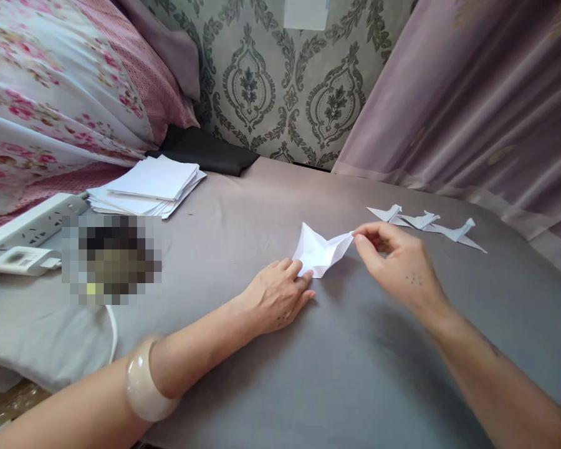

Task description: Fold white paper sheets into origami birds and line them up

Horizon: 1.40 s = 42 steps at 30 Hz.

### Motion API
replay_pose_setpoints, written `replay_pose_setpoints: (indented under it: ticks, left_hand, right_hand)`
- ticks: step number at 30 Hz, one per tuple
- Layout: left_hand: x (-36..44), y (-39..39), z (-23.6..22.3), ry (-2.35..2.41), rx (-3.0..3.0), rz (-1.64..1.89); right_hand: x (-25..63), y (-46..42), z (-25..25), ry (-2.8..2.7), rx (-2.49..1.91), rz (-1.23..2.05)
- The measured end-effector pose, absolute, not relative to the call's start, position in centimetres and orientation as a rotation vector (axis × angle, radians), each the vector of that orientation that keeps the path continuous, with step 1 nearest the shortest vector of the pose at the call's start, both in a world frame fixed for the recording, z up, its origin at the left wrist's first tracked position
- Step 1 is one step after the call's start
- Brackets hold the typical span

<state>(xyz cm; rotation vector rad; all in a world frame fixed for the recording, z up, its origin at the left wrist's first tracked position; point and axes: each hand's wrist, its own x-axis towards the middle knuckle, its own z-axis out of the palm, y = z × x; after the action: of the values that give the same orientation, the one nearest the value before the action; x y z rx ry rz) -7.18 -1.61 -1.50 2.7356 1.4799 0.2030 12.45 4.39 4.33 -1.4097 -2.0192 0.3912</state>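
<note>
A partly folded sheet of white paper (318, 252) rests on the grey cloth, its creased corners standing up. My left hand (280, 293) holds its lower left edge down with bent fingers, while the thumb sticks out to the right. At the upper right corner of the sheet, my right hand (397, 262) pinches the paper tip between thumb and forefinger. The undersides of the left fingers are hidden. Beyond the right hand lie three folded white paper birds (458, 232) in a row.
A stack of white paper sheets (152, 184) sits at the back left, near a folded black cloth (210, 149). At left are a white power strip (37, 227) with a plugged-in charger (25, 260), its white cable (115, 330), and a blurred-out object (116, 259). Curtains (449, 93) hang at right.
</note>
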Motion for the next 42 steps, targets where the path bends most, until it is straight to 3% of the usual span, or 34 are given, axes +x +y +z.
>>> replay_pose_setpoints:
  ticks: [10, 30, 42]
  left_hand:
    - [-7.3, -1.4, -1.8, 1.482, 2.719, 0.237]
    - [-9.9, -3.1, -0.2, 1.382, 2.41, 0.352]
    - [-9.4, -2.0, -1.9, 1.593, 2.161, 0.655]
  right_hand:
    - [12.1, 1.4, -2.4, -2.183, -1.276, 0.525]
    - [11.7, -1.5, -2.4, -2.636, -1.215, 0.121]
    - [11.2, -1.6, -2.5, -2.613, -1.242, 0.128]
